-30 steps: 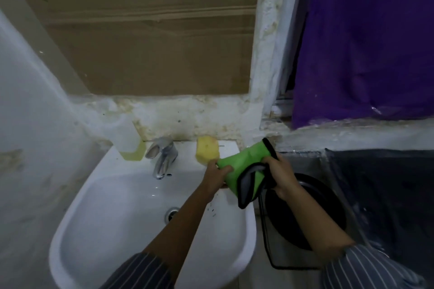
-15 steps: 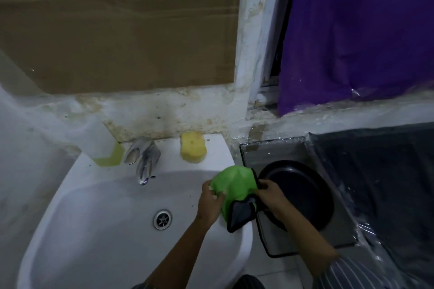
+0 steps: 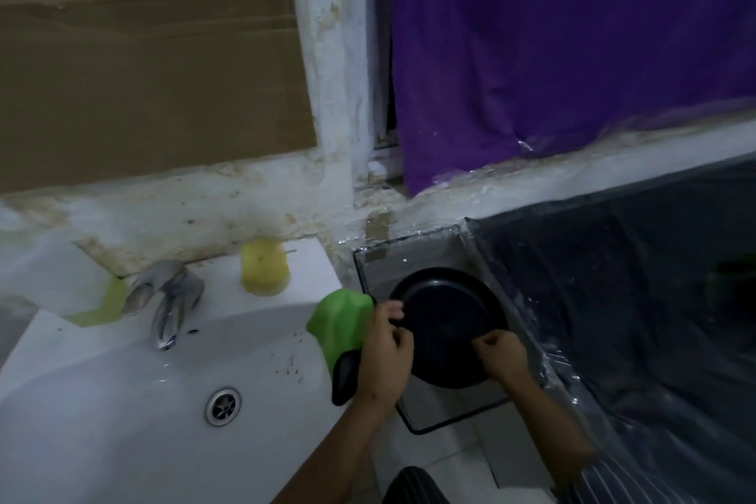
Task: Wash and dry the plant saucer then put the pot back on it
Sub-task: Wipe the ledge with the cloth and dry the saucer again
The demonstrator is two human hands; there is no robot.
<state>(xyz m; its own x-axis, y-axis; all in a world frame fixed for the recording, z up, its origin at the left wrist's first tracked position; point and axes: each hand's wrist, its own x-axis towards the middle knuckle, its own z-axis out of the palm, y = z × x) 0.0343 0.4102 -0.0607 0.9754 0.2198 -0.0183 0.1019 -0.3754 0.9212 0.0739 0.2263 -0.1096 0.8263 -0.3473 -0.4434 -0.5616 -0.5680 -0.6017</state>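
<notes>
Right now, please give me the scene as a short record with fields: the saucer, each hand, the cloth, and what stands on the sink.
saucer: black round saucer lying on a clear tray to the right of the sink
left hand: left hand at the saucer's left rim, with the green cloth under it
right hand: right hand gripping the saucer's near right rim
sink: white sink, basin without dishes
sink ledge: yellow sponge, metal faucet
pot: not in view

Saucer (image 3: 446, 323) right of sink (image 3: 122, 401)
</notes>
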